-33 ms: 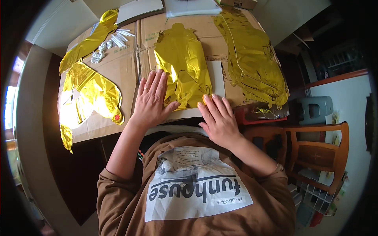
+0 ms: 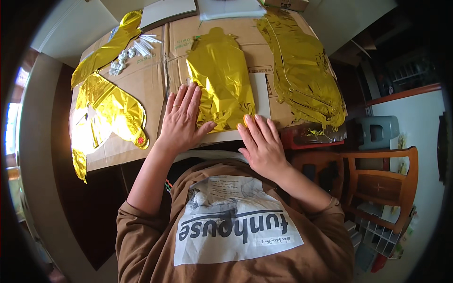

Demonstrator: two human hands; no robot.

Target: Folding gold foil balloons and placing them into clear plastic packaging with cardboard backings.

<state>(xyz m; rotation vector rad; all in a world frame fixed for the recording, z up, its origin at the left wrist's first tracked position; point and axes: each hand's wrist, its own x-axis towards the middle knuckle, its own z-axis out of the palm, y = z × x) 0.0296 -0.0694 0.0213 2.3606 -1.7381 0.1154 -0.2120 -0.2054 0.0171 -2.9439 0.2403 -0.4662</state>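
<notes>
A flat, uninflated gold foil balloon [image 2: 219,70] lies in front of me, partly over a white sheet [image 2: 260,92] on the cardboard-covered table. My left hand [image 2: 184,113] rests flat along the balloon's left edge, fingers stretched out and pointing away from me. At the near right corner, my right hand [image 2: 262,141] lies with its fingers out and fingertips touching or just over the foil's edge. Neither hand grips anything. Both palms face down, so their undersides are hidden.
Stacked gold foil sheets [image 2: 306,66] lie at the right. At the left are a shiny, crumpled gold foil balloon [image 2: 111,111], another gold foil piece [image 2: 106,52], white sticks [image 2: 145,45] and small white pieces [image 2: 118,65]. A wooden chair [image 2: 377,179] stands right of me.
The middle balloon's far part looks smoother, with fewer bright glints. My right hand's fingertips have shifted very slightly; my left hand stays in place.
</notes>
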